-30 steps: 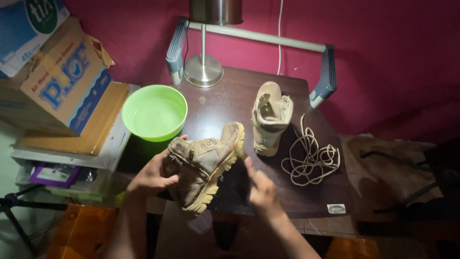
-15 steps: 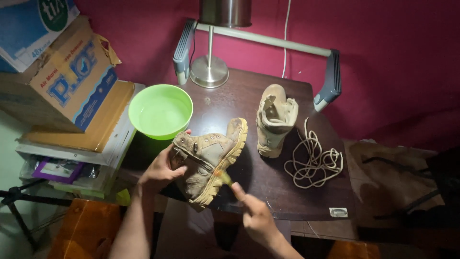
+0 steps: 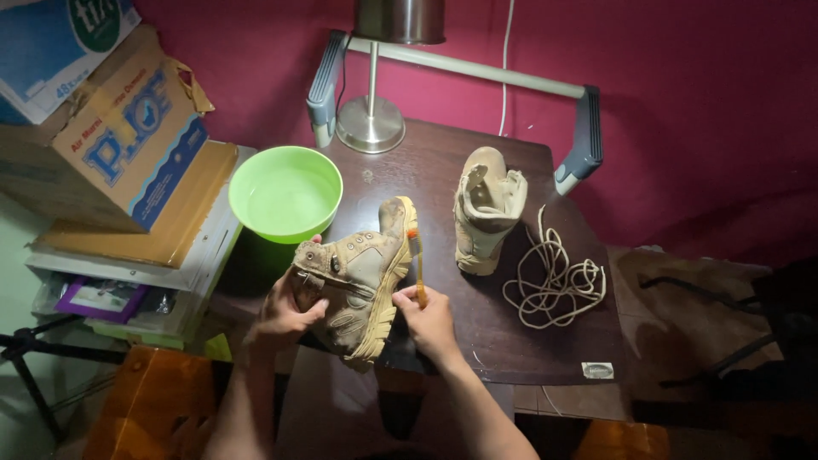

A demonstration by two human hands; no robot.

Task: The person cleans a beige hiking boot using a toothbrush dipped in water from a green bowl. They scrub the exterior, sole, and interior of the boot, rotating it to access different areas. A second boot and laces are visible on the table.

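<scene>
A tan boot [image 3: 362, 277] lies on its side over the near edge of a dark wooden table [image 3: 503, 332]. My left hand [image 3: 288, 307] grips its ankle end. My right hand [image 3: 429, 319] holds an orange toothbrush [image 3: 417, 268], with the bristle end against the boot's sole near the toe. The second tan boot [image 3: 484, 209] stands upright in the middle of the table, without laces. A coil of beige laces [image 3: 554, 281] lies to its right.
A green bowl of water [image 3: 285, 194] sits at the table's left edge. A metal lamp base [image 3: 370, 123] stands at the back. Cardboard boxes [image 3: 111, 128] are stacked at left. A small white packet [image 3: 598, 370] lies at the near right corner.
My right hand has come up from below the table edge and set the toothbrush against the boot's sole. The boot has stayed in my left hand.
</scene>
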